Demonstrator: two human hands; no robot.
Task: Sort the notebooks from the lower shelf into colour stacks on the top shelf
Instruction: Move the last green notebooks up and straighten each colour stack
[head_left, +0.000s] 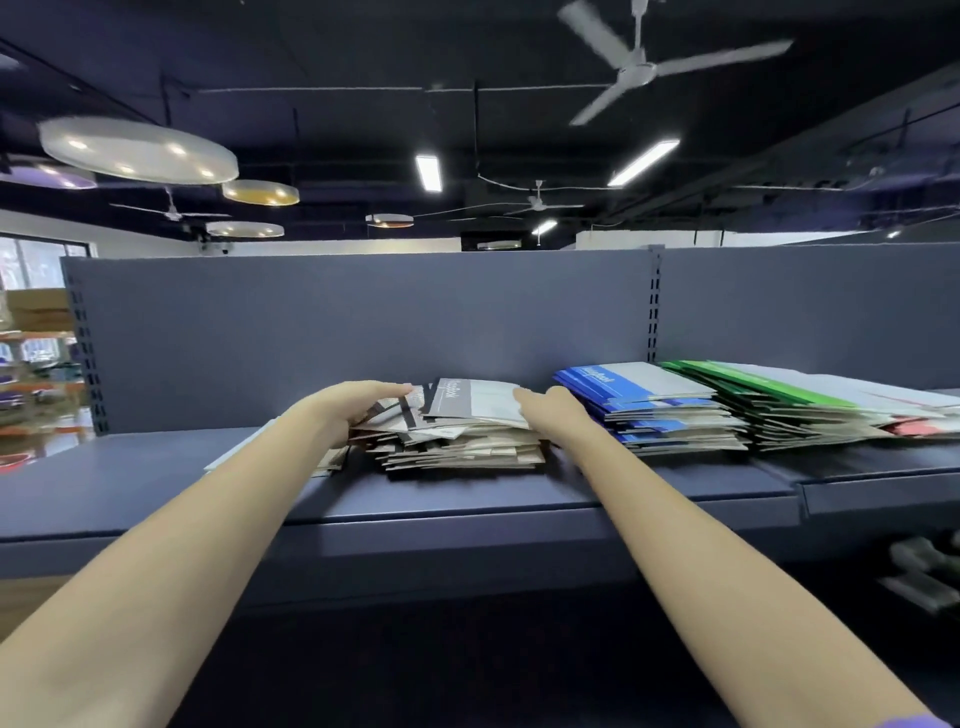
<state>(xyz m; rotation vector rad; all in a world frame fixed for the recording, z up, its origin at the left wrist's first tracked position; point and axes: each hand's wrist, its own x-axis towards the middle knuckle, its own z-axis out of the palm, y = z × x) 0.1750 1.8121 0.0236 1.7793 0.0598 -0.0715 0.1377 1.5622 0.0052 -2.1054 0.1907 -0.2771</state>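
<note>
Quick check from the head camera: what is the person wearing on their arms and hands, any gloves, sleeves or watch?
Both forearms are bare up to the frame edge. The left hand and right hand carry no gloves, and no rings or watch show. The only clothing visible is a sliver of purple fabric at the bottom right corner by the right arm.

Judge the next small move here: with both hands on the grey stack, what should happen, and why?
Probably squaring up the grey stack: its notebooks lie fanned and skewed, some slipping off to the left. The left hand and right hand already flank it, so pressing inward should align the edges, as with the blue stack beside it.
</note>
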